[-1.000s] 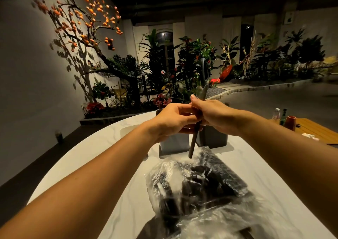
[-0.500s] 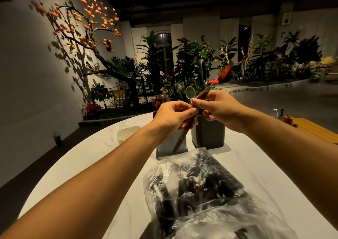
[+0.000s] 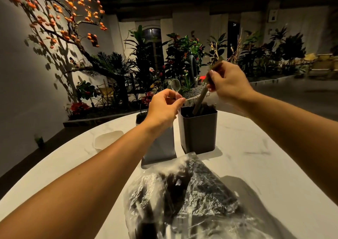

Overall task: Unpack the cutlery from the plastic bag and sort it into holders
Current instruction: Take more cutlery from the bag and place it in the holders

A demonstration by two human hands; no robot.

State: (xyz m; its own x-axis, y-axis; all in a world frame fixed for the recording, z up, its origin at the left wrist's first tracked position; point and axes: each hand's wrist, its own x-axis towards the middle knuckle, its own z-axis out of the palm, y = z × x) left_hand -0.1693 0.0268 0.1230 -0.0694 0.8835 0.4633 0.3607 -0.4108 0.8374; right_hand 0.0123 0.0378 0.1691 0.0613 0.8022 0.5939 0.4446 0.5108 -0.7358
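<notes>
My left hand (image 3: 163, 107) pinches a clear plastic spoon (image 3: 176, 86) by its handle, bowl up, above the grey holder (image 3: 161, 147), which my forearm partly hides. My right hand (image 3: 228, 82) grips a dark utensil (image 3: 200, 99) slanting down, its lower end inside the black holder (image 3: 198, 130). Other dark pieces stand in that holder. A crumpled clear plastic bag (image 3: 184, 198) with dark cutlery inside lies on the white table (image 3: 265, 165) close to me.
A small white dish (image 3: 108, 140) sits left of the holders. The round marble table's edge curves off at the left. Potted plants and a tree with orange fruit stand beyond the table.
My hands have come apart. The left now holds the clear spoon alone, and the right has carried the dark utensil to the right and down into the black holder.
</notes>
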